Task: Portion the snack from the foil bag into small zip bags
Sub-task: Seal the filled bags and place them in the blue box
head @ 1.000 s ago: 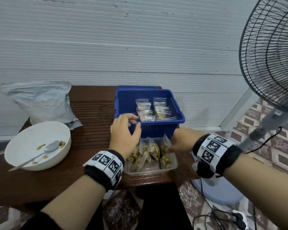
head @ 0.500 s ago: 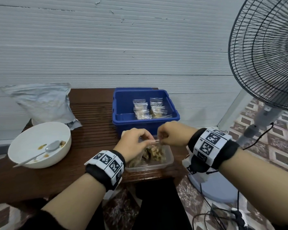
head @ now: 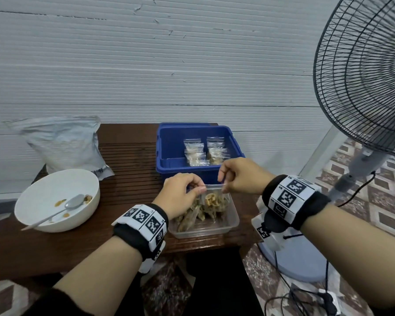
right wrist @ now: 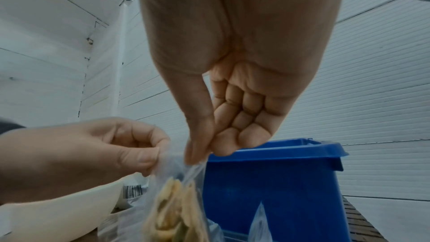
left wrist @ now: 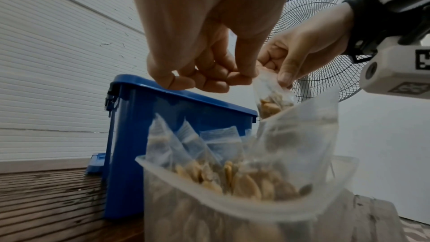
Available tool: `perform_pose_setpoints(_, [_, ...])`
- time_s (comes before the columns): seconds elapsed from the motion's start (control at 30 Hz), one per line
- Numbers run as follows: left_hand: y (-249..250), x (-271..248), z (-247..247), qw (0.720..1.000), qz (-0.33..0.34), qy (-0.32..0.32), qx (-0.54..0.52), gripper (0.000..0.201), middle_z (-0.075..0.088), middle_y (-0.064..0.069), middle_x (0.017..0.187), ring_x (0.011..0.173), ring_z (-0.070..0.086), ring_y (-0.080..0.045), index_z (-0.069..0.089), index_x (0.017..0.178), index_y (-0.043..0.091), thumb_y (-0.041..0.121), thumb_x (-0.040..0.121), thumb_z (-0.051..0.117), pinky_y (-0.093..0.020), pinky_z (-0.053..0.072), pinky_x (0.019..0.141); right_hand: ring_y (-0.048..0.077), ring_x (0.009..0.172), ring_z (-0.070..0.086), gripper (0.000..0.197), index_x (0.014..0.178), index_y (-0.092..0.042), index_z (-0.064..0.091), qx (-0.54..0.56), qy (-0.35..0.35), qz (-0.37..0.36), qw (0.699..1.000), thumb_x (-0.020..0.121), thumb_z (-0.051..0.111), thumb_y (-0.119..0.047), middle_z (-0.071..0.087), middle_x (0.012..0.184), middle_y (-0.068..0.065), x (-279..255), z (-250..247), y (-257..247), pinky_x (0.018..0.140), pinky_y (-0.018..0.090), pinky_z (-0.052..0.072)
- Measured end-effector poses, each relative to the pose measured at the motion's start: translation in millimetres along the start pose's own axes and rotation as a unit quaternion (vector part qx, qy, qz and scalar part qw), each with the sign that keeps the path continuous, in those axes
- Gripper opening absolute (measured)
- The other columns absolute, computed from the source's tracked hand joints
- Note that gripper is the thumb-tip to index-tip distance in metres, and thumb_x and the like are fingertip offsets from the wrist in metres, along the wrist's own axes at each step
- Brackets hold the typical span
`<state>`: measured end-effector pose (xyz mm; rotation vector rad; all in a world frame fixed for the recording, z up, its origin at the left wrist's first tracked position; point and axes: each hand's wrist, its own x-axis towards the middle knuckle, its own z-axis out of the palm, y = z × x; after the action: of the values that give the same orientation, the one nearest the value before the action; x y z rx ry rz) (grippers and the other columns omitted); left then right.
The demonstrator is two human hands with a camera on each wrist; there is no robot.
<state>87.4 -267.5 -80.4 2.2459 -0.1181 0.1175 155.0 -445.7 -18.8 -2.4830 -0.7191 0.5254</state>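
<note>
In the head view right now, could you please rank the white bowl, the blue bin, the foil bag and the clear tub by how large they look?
1. foil bag
2. white bowl and blue bin: too alike to rank
3. clear tub, partly hidden by the left hand

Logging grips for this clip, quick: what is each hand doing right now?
Left hand: pinching the top edge of a small zip bag of snack.
Right hand: pinching the same bag's top at the other end.

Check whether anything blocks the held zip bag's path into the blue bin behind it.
Nothing visible does. Both hands, left hand and right hand, pinch the zip bag above the clear tray; the blue bin is open-topped directly behind.
</note>
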Motion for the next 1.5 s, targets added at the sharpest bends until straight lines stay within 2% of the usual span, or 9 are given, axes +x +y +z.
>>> perform_pose_setpoints(0.13, [3, 1, 2, 1.000, -0.003, 0.001, 0.025, 0.024, 0.059, 0.015, 0.085, 0.091, 0.053, -0.009, 0.053, 0.074, 0.040, 0.026, 0.090, 0.063, -0.045, 0.039, 0.098, 0.000, 0.066, 0.055, 0.010, 0.085, -0.021, 0.067, -0.030, 0.007, -0.026, 0.999, 0.080, 0.075, -0.023, 0.060, 0.071, -0.013, 1, 4, -1, 0.058, 0.009, 0.039])
perform_pose_setpoints(0.33, [5, -1, 0, 1.000, -0.005, 0.003, 0.017, 0.023, 0.059, 0.014, 0.087, 0.091, 0.054, -0.010, 0.054, 0.073, 0.041, 0.029, 0.089, 0.065, -0.046, 0.038, 0.100, 0.004, 0.066, 0.051, 0.016, 0.075, -0.019, 0.058, -0.056, 0.016, -0.060, 0.996, 0.085, 0.071, -0.017, 0.055, 0.073, -0.011, 2, 10, 0, 0.058, 0.011, 0.037])
perform_pose_setpoints(0.5, [4, 0, -3, 1.000, -0.015, 0.011, -0.001, 0.022, 0.060, 0.019, 0.088, 0.090, 0.052, -0.004, 0.054, 0.074, 0.041, 0.029, 0.091, 0.062, -0.046, 0.037, 0.101, 0.016, 0.082, 0.060, 0.002, 0.088, -0.015, 0.063, -0.081, 0.003, -0.081, 0.993, 0.089, 0.063, -0.013, 0.061, 0.086, -0.002, 4, 12, -6, 0.075, 0.026, 0.050])
perform_pose_setpoints(0.73, [5, 0, -5, 0.999, -0.020, 0.023, -0.019, 0.015, 0.063, 0.017, 0.084, 0.072, 0.053, 0.008, 0.059, 0.076, 0.038, 0.032, 0.088, 0.066, -0.018, 0.037, 0.075, 0.015, 0.074, 0.052, 0.017, 0.076, -0.017, 0.054, -0.093, 0.003, -0.113, 0.989, 0.087, 0.066, -0.013, 0.055, 0.073, -0.004, 5, 8, -7, 0.065, 0.023, 0.041])
perform_pose_setpoints(0.87, [5, -2, -10, 0.995, -0.024, 0.058, -0.078, 0.010, 0.068, 0.010, 0.084, 0.080, 0.059, 0.004, 0.065, 0.080, 0.026, 0.032, 0.088, 0.067, -0.006, 0.040, 0.070, 0.013, 0.072, 0.052, 0.013, 0.077, -0.016, 0.057, -0.092, 0.006, -0.106, 0.990, 0.087, 0.064, -0.011, 0.055, 0.071, -0.007, 10, 0, -9, 0.065, 0.021, 0.041])
perform_pose_setpoints(0.97, [-2, -1, -20, 0.987, -0.032, 0.097, -0.120, 0.017, 0.069, 0.005, 0.083, 0.081, 0.062, -0.003, 0.068, 0.081, 0.021, 0.035, 0.089, 0.063, -0.010, 0.042, 0.072, -0.001, 0.067, 0.049, 0.004, 0.090, -0.016, 0.067, -0.094, 0.023, -0.100, 0.990, 0.090, 0.063, -0.018, 0.055, 0.072, -0.015, 13, -18, -12, 0.060, 0.008, 0.036])
perform_pose_setpoints(1.13, [-17, 9, -45, 0.970, -0.062, 0.186, -0.142, 0.027, 0.070, 0.005, 0.083, 0.086, 0.062, -0.003, 0.069, 0.077, 0.016, 0.036, 0.092, 0.060, -0.020, 0.045, 0.081, 0.014, 0.075, 0.055, 0.010, 0.091, -0.013, 0.066, -0.090, 0.041, -0.098, 0.990, 0.090, 0.064, -0.024, 0.063, 0.083, 0.001, 21, -57, -27, 0.065, 0.019, 0.039])
perform_pose_setpoints(1.33, [-36, 22, -64, 0.954, -0.107, 0.239, -0.148, 0.029, 0.070, 0.006, 0.089, 0.092, 0.062, -0.006, 0.069, 0.079, 0.014, 0.036, 0.094, 0.057, -0.024, 0.043, 0.082, -0.001, 0.065, 0.047, 0.012, 0.080, -0.015, 0.060, -0.140, 0.061, -0.109, 0.982, 0.088, 0.066, -0.022, 0.054, 0.069, -0.012, 54, -80, -45, 0.054, 0.007, 0.034])
perform_pose_setpoints(1.5, [-51, 35, -66, 0.950, -0.132, 0.241, -0.147, 0.027, 0.069, 0.004, 0.091, 0.093, 0.061, -0.011, 0.069, 0.082, 0.013, 0.035, 0.094, 0.057, -0.020, 0.044, 0.077, 0.012, 0.072, 0.050, 0.010, 0.080, -0.017, 0.059, -0.188, 0.027, -0.097, 0.977, 0.088, 0.065, -0.014, 0.053, 0.069, -0.013, 92, -76, -54, 0.059, 0.016, 0.036])
